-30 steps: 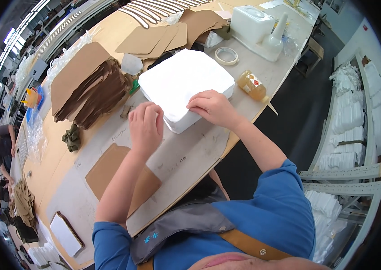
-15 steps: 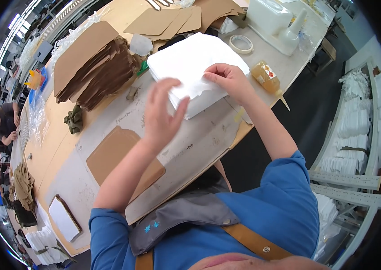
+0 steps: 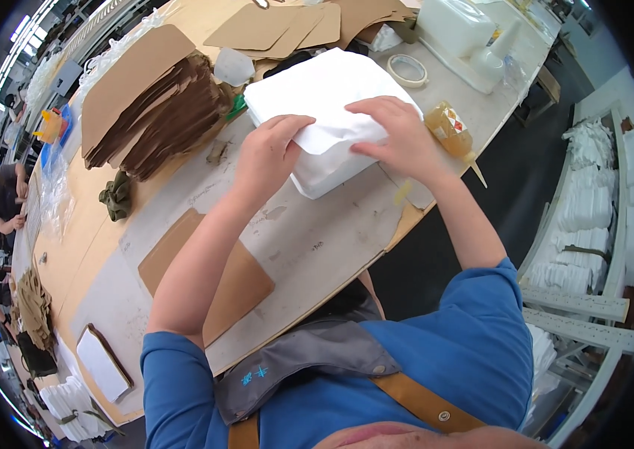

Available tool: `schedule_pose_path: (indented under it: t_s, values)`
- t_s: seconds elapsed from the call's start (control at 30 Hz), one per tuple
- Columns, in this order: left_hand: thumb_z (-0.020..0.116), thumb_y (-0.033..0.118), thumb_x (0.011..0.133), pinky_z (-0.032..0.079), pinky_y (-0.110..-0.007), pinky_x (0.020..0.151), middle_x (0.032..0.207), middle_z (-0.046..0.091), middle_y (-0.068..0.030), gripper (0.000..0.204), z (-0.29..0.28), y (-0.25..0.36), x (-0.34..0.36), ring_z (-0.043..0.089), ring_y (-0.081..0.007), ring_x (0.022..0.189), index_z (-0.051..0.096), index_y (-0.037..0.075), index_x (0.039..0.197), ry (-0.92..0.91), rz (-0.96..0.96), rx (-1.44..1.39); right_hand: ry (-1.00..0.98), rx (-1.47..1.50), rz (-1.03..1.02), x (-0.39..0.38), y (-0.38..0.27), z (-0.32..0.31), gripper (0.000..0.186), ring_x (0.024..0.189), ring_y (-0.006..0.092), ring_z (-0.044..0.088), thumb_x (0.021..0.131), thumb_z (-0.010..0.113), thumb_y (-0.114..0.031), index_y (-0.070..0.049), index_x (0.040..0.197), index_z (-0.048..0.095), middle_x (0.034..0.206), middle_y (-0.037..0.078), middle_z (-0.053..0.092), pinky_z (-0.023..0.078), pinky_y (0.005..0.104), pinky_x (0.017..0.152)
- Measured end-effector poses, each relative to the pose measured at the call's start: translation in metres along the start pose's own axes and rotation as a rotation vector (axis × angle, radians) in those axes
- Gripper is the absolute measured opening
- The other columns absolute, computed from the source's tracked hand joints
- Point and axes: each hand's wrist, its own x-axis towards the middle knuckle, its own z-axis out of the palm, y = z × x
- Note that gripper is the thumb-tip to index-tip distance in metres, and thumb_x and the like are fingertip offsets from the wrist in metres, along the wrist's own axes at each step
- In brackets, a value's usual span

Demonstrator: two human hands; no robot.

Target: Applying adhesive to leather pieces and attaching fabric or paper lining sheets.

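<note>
White sheet stack (image 3: 332, 97), upper centre on the table (image 3: 309, 239). Left hand (image 3: 268, 153) pinching the top sheet's near edge, fingers curled; right hand (image 3: 399, 138) pressed flat, fingers spread (palm down). Amber glue bottle (image 3: 448, 127) just right; tape roll (image 3: 408, 69) above; brown cardboard pile (image 3: 152, 105) upper left.

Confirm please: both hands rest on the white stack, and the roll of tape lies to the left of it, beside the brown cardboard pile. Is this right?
Not quite. Both hands, left and right, do rest on the white stack, but the roll of tape lies to the right of it, away from the brown cardboard pile. The head view shows this.
</note>
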Motion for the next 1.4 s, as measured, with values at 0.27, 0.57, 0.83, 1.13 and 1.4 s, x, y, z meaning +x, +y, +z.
schedule_pose_path:
  t_s: [0.27,0.57,0.83,1.13,1.4]
  values:
    - [0.067,0.022,0.101,0.049,-0.023,0.08,0.094,0.072,-0.0007,0.031,-0.013,-0.011,0.023,0.06,-0.0042,0.085,0.072,-0.003,0.118,-0.044,-0.589,-0.399,-0.039,-0.249,0.047,0.004,0.054,-0.04,0.033,0.115,0.024,0.063,0.083,0.078,-0.024,-0.015,0.114,0.072,0.118,0.003,0.072,0.046,0.0377,0.1]
    - [0.072,0.019,0.097,0.057,-0.031,0.083,0.098,0.071,-0.0039,0.025,-0.008,-0.043,0.025,0.067,-0.0117,0.087,0.069,0.0,0.112,0.123,-0.803,-0.808,-0.105,0.331,0.544,0.097,0.096,-0.024,0.022,0.091,0.0079,0.059,0.093,0.069,-0.018,-0.004,0.109,0.073,0.094,-0.003,0.07,0.046,0.0257,0.084]
    - [0.075,0.013,0.091,0.06,-0.034,0.078,0.098,0.067,-0.0074,0.061,-0.008,-0.037,0.032,0.067,-0.0153,0.09,0.044,-0.001,0.142,0.204,-0.84,-0.758,-0.067,-0.14,0.362,0.112,0.12,0.007,0.042,0.093,0.0186,0.062,0.086,0.078,-0.023,-0.009,0.124,0.067,0.105,0.006,0.069,0.049,0.0337,0.085]
    - [0.076,0.017,0.091,0.059,-0.034,0.079,0.111,0.063,-0.0102,0.076,-0.022,-0.047,0.038,0.066,-0.0179,0.097,0.032,0.0,0.151,0.094,-0.832,-0.748,-0.315,0.001,-0.436,0.113,0.026,0.032,0.048,0.124,0.0242,0.058,0.078,0.084,-0.03,-0.02,0.122,0.071,0.131,0.002,0.065,0.039,0.0433,0.108]
    - [0.074,0.027,0.094,0.051,-0.035,0.091,0.125,0.059,-0.0134,0.068,-0.028,-0.023,0.015,0.063,-0.022,0.106,0.041,0.002,0.147,0.28,-0.698,-0.298,-0.378,0.055,-0.269,0.108,0.037,0.041,0.017,0.106,0.0177,0.067,0.087,0.079,-0.027,-0.016,0.101,0.08,0.107,0.0,0.076,0.044,0.035,0.099]
